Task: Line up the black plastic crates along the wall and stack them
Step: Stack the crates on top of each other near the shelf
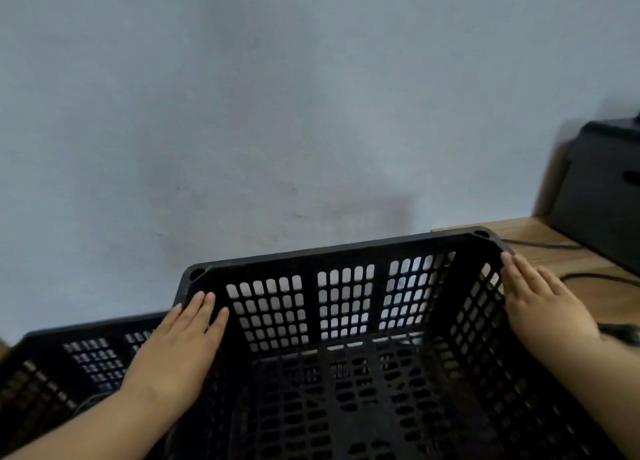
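As I look down, the black crate (346,248) sits right in front of me, open side up, its far rim close to the grey-blue wall (277,113), which shows pale through the slots of the far side. My left hand (180,349) lies flat on the crate's left rim, fingers straight and together, tips pointing at the wall and ending just short of the far-left corner. It grips nothing, just an open palm on the plastic. My right hand (543,307) is the same on the other side: flat against the right rim, fingers stretched out towards the far-right corner, nothing curled round anything. So the crate is pressed between two open palms.

Off to my left, a second black crate (86,355) stands just beside this one, also along the wall, its rim lower in my view. More dark lattice shows through the floor of the crate between my hands; whether that is another crate underneath, I cannot tell.

On my right, a wooden surface (519,231) carries a blurred black box (602,200), and a dark cable (540,245) runs across the wood beyond my right fingertips.
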Demonstrator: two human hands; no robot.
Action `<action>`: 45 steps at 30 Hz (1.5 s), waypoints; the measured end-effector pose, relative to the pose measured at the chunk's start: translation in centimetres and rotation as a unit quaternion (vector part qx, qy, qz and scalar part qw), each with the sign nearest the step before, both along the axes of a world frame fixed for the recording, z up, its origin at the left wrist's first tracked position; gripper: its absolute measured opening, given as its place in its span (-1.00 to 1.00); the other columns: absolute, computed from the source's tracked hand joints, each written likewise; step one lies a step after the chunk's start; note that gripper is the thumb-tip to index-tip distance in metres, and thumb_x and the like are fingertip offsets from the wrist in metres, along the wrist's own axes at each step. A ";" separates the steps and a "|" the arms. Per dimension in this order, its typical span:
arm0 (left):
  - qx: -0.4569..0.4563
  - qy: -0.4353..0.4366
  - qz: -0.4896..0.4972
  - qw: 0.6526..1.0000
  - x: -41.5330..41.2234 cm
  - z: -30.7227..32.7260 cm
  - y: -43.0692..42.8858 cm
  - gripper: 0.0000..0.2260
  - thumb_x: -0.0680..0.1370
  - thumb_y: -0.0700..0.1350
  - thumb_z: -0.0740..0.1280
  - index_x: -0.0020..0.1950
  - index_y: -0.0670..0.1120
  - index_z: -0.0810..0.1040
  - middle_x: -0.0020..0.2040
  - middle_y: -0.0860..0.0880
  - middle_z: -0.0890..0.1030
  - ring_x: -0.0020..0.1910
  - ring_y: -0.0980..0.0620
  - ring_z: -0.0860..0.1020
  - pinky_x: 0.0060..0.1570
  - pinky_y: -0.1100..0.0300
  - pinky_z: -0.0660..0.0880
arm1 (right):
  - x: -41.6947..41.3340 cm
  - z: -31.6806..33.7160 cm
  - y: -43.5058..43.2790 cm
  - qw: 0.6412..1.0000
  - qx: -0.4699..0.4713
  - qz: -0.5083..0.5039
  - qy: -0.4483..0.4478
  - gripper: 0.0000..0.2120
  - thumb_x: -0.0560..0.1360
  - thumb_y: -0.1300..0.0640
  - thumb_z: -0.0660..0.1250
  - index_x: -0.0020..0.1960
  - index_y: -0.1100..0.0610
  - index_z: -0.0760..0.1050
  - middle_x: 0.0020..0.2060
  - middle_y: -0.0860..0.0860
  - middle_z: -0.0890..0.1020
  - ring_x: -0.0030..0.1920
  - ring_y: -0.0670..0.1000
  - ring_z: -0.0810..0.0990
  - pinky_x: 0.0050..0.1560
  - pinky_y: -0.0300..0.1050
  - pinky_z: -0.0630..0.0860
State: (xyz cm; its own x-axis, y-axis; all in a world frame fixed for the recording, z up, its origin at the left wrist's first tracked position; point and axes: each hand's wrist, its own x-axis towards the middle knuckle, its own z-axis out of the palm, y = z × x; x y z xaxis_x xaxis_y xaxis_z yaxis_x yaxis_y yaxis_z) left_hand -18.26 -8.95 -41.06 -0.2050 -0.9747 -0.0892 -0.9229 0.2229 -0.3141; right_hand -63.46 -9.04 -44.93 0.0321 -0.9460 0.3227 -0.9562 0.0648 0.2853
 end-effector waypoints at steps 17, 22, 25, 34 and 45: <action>-0.104 -0.043 0.067 0.991 15.7 20.3 -0.2 -0.23 0.43 -0.39 0.07 0.51 -0.03 -0.27 0.51 -0.04 -0.30 0.33 0.12 -0.39 0.34 0.16 -0.36 | 14.3 17.9 -9.6 0.928 -0.258 0.266 0.049 -0.43 0.15 0.12 -0.05 -0.20 0.42 0.61 -0.07 0.36 0.63 0.50 0.02 -0.22 0.43 -0.11 -0.30; -0.107 -0.052 0.119 0.986 22.5 20.1 0.2 -0.24 0.44 -0.39 0.07 0.49 -0.03 -0.29 0.54 -0.07 -0.24 0.33 0.07 -0.40 0.33 0.14 -0.38 | 21.6 18.5 -12.0 0.948 -0.173 0.249 0.095 -0.59 0.01 0.20 0.09 -0.37 0.35 0.63 -0.20 0.34 0.66 -0.09 0.28 0.65 -0.13 0.18 0.54; -0.098 -0.052 0.143 0.983 26.8 19.1 0.0 -0.25 0.48 -0.35 0.11 0.50 -0.03 -0.29 0.54 -0.07 -0.24 0.34 0.09 -0.39 0.34 0.13 -0.38 | 26.3 18.7 -12.6 0.960 -0.078 0.253 0.088 -0.61 -0.10 0.12 0.42 -0.39 0.39 0.61 -0.20 0.35 0.65 -0.20 0.27 0.67 -0.37 0.21 0.55; -0.065 -0.023 0.128 0.989 40.5 14.7 -6.4 -0.23 0.50 -0.32 0.17 0.49 -0.01 -0.30 0.54 -0.07 -0.23 0.45 0.06 -0.33 0.35 0.13 -0.36 | 39.3 14.1 -15.0 0.974 -0.026 0.222 0.030 -0.52 0.16 0.09 0.05 -0.27 0.40 0.62 -0.11 0.35 0.64 0.46 0.26 0.05 0.41 -0.02 -0.13; 0.026 0.042 0.070 0.996 50.3 7.2 -14.4 -0.20 0.46 -0.40 0.19 0.49 -0.12 -0.29 0.53 -0.15 -0.26 0.35 0.03 -0.41 0.31 0.22 -0.31 | 47.5 7.5 -14.8 0.972 -0.026 0.230 -0.028 -0.47 0.20 0.18 -0.06 -0.20 0.42 0.61 0.51 0.14 -0.16 0.50 0.01 -0.24 0.44 -0.07 -0.30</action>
